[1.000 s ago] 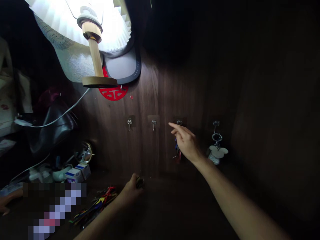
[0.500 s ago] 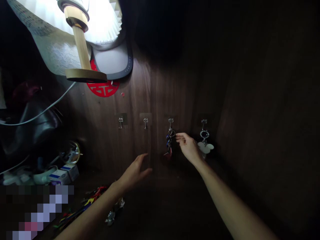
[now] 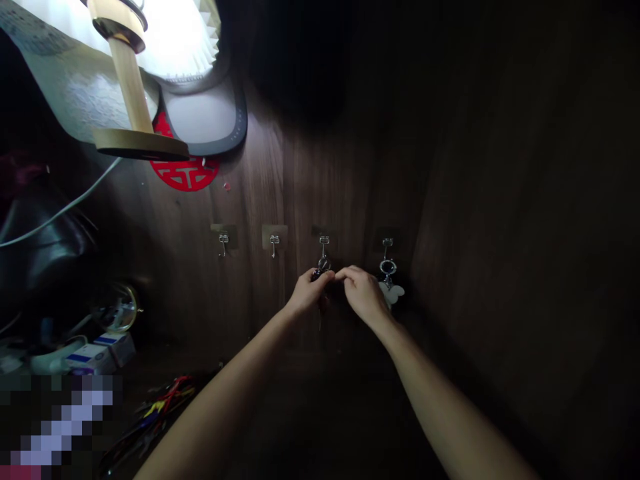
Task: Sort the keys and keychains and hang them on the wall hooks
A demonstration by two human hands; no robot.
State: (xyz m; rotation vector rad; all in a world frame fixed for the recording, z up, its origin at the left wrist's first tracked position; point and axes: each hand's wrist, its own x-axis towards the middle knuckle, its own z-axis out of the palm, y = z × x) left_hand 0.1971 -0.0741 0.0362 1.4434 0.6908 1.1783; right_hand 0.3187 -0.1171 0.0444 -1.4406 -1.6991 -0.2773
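Note:
A bunch of keys (image 3: 321, 274) on a metal ring (image 3: 325, 264) hangs from the third wall hook (image 3: 325, 241). My left hand (image 3: 306, 292) is closed around the upper part of the bunch, thumb pressed over it, and a dark, thin end dangles below. Touching or nearly touching that thumb are the bent fingertips of my right hand (image 3: 364, 293), closed beside the ring; what they pinch, if anything, is hidden. Just right of this hand, a keychain with a pale, rounded charm (image 3: 393, 292) hangs by its ring (image 3: 388, 267) from the fourth hook (image 3: 388, 243).
Two hooks, the first (image 3: 223, 241) and second (image 3: 275, 241), are on the wood panel at left. A lit lamp (image 3: 133, 87) stands in front of a grey cap (image 3: 203, 117) and a red ornament (image 3: 187, 175). Lower left lie small boxes (image 3: 93, 358) and colourful straps (image 3: 167, 403).
My left hand has risen and moved right to close on the keys. My right hand's fingers have bent inward beside them. The view has shifted slightly right.

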